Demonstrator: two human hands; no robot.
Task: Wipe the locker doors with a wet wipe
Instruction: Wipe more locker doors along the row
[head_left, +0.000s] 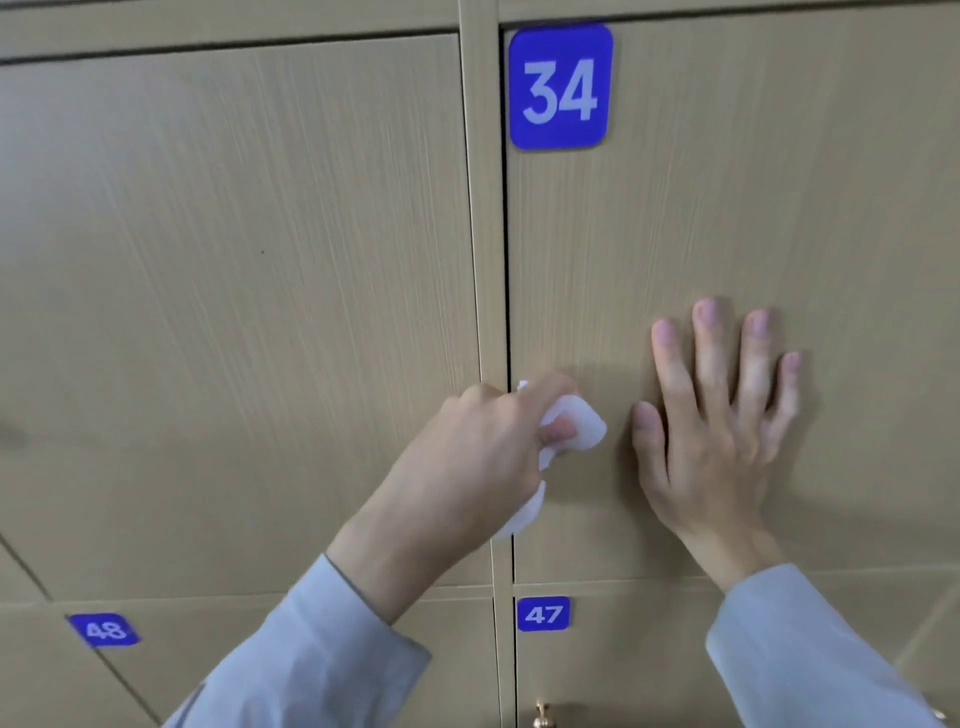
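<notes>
Two bare hands, pale grey-blue long sleeves (322, 654), loose cuffs at wrists

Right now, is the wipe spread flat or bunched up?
Bunched up. The wipe is crumpled in the left hand, whose fingers curl round it; folds poke out beside the thumb and below the palm.

Our left hand (483, 457) is curled up tight with the thumb pinching inward, wrist bent, forearm coming up from bottom left in a light grey sleeve (311, 660). Our right hand (717, 431) is laid flat, fingers straight and spread a bit, pointing up.
</notes>
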